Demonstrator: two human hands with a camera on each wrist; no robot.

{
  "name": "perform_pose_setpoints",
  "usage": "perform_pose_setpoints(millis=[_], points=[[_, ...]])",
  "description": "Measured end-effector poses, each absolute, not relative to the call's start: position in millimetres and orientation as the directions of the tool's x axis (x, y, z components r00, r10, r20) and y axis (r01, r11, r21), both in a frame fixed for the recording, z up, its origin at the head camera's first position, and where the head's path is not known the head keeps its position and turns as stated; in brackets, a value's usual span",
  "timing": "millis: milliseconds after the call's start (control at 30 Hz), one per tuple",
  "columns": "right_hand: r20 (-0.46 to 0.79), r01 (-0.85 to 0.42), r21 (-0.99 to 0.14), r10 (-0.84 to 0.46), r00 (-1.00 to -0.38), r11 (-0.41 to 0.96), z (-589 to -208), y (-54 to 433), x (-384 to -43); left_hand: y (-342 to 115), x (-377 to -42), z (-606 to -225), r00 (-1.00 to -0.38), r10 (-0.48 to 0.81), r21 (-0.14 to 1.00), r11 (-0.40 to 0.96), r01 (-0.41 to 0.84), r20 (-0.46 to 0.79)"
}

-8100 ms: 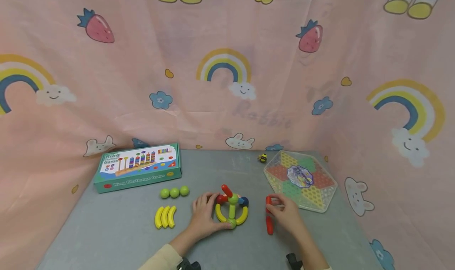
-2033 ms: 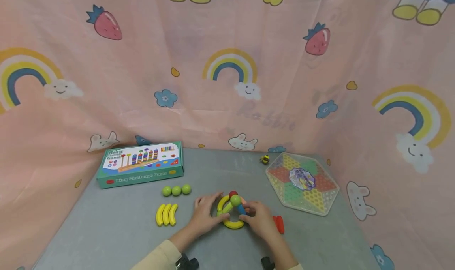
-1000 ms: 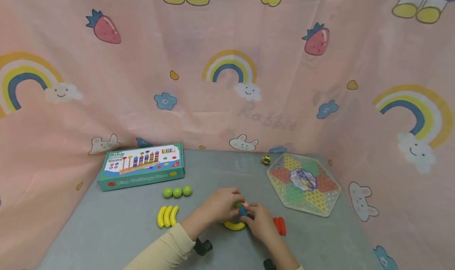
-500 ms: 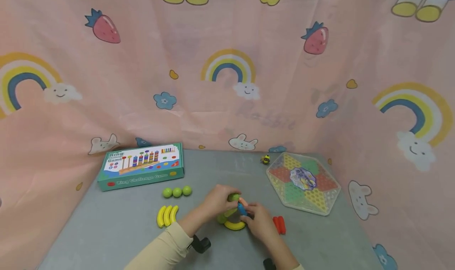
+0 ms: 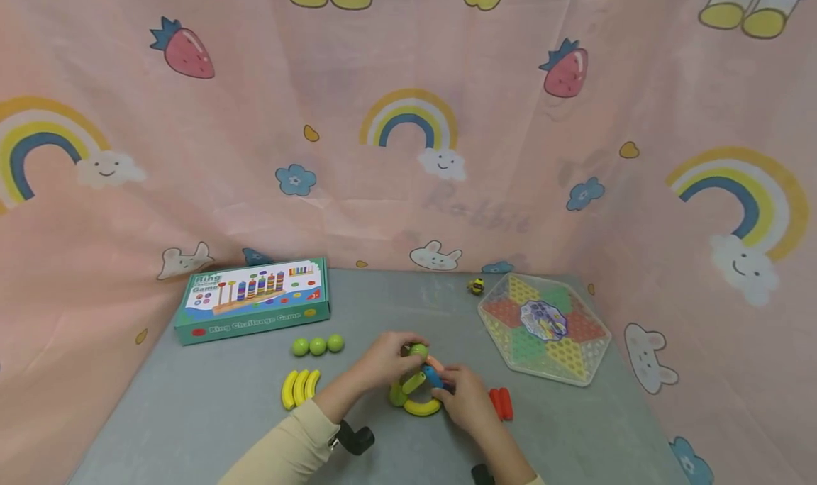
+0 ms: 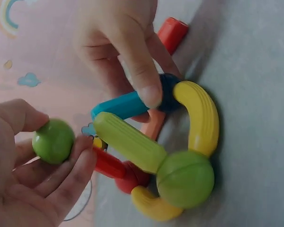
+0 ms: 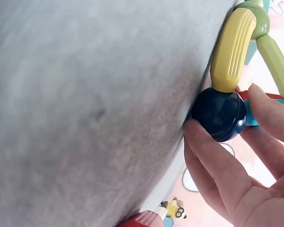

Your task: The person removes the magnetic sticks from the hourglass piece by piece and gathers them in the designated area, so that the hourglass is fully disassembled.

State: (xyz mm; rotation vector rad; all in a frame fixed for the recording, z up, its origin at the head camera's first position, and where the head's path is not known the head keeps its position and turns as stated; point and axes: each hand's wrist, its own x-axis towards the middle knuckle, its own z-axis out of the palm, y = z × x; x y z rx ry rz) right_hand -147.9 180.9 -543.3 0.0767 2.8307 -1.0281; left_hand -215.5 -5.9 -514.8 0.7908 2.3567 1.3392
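Note:
My left hand (image 5: 389, 361) pinches a green ball (image 6: 53, 141) between thumb and fingers, apart from the rod tips below it. With thumb and fingertips, my right hand (image 5: 469, 400) holds a blue rod (image 6: 120, 106) beside the dark blue ball (image 7: 219, 113) at its foot. Yellow curved rods (image 6: 201, 113) link that ball, another green ball (image 6: 185, 178) and a red ball (image 6: 132, 177) in a ring on the table. Leaning up from the ring are a light green rod (image 6: 130, 142) and a red rod (image 6: 109, 164). A peach rod (image 6: 153, 124) is partly hidden behind.
Left on the grey table lie three green balls (image 5: 318, 346) and three yellow curved rods (image 5: 301, 389). Two red rods (image 5: 501, 404) lie beside my right hand. Behind are a green game box (image 5: 252, 304), a hexagonal board (image 5: 542, 329) and a small bee-like figure (image 5: 475, 286).
Two seconds ago the green ball sat atop the rods; my left hand has moved from the ring's side and lifted it off. My right hand, earlier at the red rods, stays on the blue rod.

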Motion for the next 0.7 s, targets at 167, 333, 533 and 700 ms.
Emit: perform_pose_setpoints(millis=[167, 333, 533, 700], points=[[-0.147, 0.102, -0.637, 0.010, -0.989, 0.764, -544.4, 180.1, -148.2, -8.3, -216.0, -514.6, -0.792, 0.609, 0.920, 0.329, 0.214, -0.033], [-0.154, 0.111, -0.637, 0.015, -0.988, 0.763, -544.2, 180.2, -148.2, -11.5, -214.4, -509.1, -0.801, 0.599, 0.930, 0.285, 0.232, 0.016], [-0.148, 0.104, -0.627, 0.013, -0.989, 0.772, -542.8, 180.0, -147.7, -20.8, -217.8, -507.3, -0.808, 0.573, 0.876, 0.311, 0.367, 0.135], [-0.132, 0.090, -0.628, 0.009, -0.991, 0.773, -542.7, 180.0, -147.0, -30.5, -221.1, -505.7, -0.831, 0.517, 0.823, 0.370, 0.431, 0.202]])
